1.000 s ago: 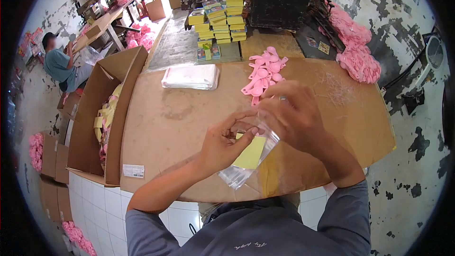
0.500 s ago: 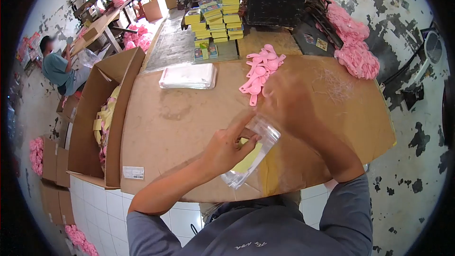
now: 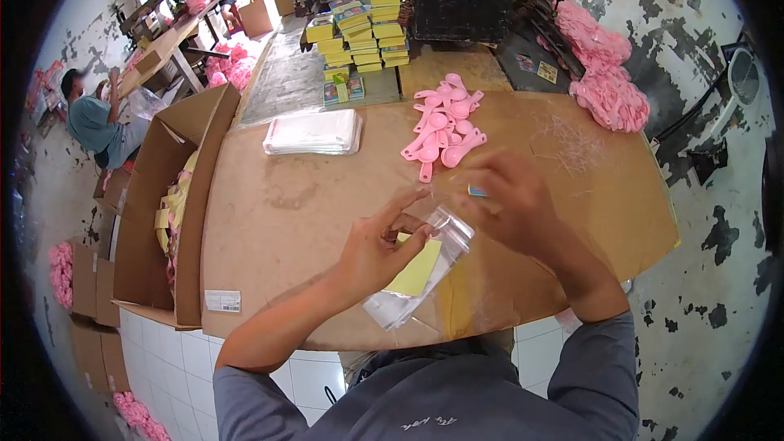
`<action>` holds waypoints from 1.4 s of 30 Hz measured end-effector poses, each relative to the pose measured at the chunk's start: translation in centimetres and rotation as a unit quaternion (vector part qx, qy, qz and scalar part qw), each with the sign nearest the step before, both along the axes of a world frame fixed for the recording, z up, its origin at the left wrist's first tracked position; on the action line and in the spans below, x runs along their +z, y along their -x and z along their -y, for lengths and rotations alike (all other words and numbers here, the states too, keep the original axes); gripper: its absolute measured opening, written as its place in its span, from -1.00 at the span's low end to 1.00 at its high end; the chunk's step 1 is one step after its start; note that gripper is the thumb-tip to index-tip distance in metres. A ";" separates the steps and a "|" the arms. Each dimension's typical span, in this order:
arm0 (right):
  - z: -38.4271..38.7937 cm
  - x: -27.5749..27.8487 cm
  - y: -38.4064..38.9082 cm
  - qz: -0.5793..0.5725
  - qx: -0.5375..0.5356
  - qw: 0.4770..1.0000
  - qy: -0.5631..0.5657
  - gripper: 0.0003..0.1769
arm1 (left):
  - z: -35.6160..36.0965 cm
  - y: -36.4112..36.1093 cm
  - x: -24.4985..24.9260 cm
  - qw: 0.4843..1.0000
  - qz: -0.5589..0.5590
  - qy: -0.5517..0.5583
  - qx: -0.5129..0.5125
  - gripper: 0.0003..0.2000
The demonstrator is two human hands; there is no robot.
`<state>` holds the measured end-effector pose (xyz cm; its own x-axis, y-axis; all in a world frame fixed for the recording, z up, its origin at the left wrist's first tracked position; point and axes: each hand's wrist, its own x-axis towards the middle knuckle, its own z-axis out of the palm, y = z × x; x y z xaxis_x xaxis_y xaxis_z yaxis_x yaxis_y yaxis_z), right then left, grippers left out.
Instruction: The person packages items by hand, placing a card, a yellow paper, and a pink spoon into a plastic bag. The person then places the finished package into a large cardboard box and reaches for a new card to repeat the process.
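My left hand (image 3: 380,241) pinches a clear plastic bag (image 3: 447,233) by its upper part, above the near side of the table. A yellow card (image 3: 418,269) shows at the bag, just under the fingers. My right hand (image 3: 510,200), smeared by motion, hovers to the right of the bag's top end. Beside its fingers is a small blue piece (image 3: 478,191), too little of it visible to name. Beyond both hands lies a pile of pink plastic scoops (image 3: 441,126).
A stack of clear bags (image 3: 313,132) lies at the far left of the cardboard-covered table (image 3: 269,237). An open carton (image 3: 211,220) borders the left side. Yellow-edged card packs (image 3: 359,37) stand at the back. Clear thin scraps (image 3: 572,143) lie right; a person (image 3: 98,118) sits far left.
My right hand has moved toward me and slightly right, away from the scoops. More scoops and the blue piece now show. The bag has shifted slightly left and down, with its yellow card more exposed.
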<state>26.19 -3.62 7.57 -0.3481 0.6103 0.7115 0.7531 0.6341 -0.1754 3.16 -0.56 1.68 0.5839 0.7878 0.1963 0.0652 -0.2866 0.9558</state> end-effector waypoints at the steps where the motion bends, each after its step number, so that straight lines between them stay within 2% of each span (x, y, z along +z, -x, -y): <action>1: -0.1 -0.3 0.8 0.027 0.011 0.999 -0.036 -0.79 | 0.1 0.0 -0.1 1.000 0.001 -0.009 -0.002 -0.49; 7: -0.5 -0.5 2.8 0.093 -0.015 0.992 -0.084 -0.77 | 0.3 0.2 -0.2 0.998 -0.026 -0.062 0.008 -0.45; 13: -1.2 -0.5 2.8 0.096 -0.004 0.994 -0.057 -0.74 | 0.2 0.3 -0.2 0.996 -0.024 -0.087 0.001 -0.44; 16: -2.0 -0.5 0.6 -0.086 0.042 0.993 0.064 -0.79 | 0.0 0.5 0.7 0.996 -0.043 -0.074 -0.004 -0.46; 17: -1.5 0.5 -0.4 -0.143 0.023 0.976 0.163 -0.84 | -0.1 0.6 0.8 0.996 -0.053 -0.068 -0.003 -0.47; 18: -0.8 1.7 -1.6 -0.199 0.003 0.945 0.259 -0.87 | -0.2 0.6 0.5 0.999 -0.025 -0.047 0.001 -0.49; 20: -0.6 2.0 -7.2 -0.302 0.093 0.878 0.360 -0.89 | -0.5 0.5 -0.5 0.999 0.031 -0.005 0.008 -0.55; 22: -0.7 1.5 -13.7 -0.459 0.225 0.785 0.351 -0.88 | -0.6 0.5 0.1 0.998 0.045 0.040 0.015 -0.61; 25: -2.1 -0.4 -21.7 -0.313 -0.055 0.870 0.376 -0.79 | -0.8 0.6 -0.1 0.994 0.079 0.075 0.019 -0.68; 27: -1.8 -1.7 -23.4 -0.158 -0.162 0.940 0.255 -0.74 | -1.0 0.6 -0.2 0.991 0.099 0.085 0.022 -0.70; 29: -1.0 -3.2 -24.6 0.003 -0.263 0.957 0.122 -0.69 | -0.9 0.5 -0.2 0.988 0.111 0.101 0.022 -0.71; 31: -0.4 -3.5 -24.3 0.165 -0.349 0.922 -0.014 -0.64 | -1.2 0.3 -0.2 0.987 0.101 0.120 0.038 -0.74; 32: -0.3 -3.7 -24.1 0.085 -0.331 0.939 0.044 -0.65 | -1.1 0.2 -0.2 0.986 0.094 0.131 0.044 -0.76; 34: -1.0 -1.3 -18.8 -0.078 -0.284 0.944 0.151 -0.67 | -1.3 0.2 -0.4 0.984 0.113 0.137 0.028 -0.77; 36: -0.6 0.2 -11.6 -0.158 -0.188 0.932 0.267 -0.71 | -1.5 0.2 -0.4 0.984 0.116 0.136 0.018 -0.78; 38: -0.4 0.4 -6.4 -0.141 -0.030 0.932 0.332 -0.67 | -1.5 0.2 -0.5 0.986 0.104 0.127 0.014 -0.78; 40: -0.2 -0.6 -2.5 -0.174 0.095 0.909 0.367 -0.65 | -1.4 0.3 -0.5 0.988 0.100 0.117 0.017 -0.78; 42: -0.6 -1.8 0.1 -0.210 0.118 0.880 0.408 -0.67 | -1.3 0.3 -0.5 0.987 0.107 0.115 0.014 -0.77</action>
<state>26.14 -3.06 5.77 -0.3444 0.9242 0.1653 0.3767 0.2973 -0.8773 2.90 0.78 1.19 0.5252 0.8415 0.1267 -0.1401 -0.0613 0.9882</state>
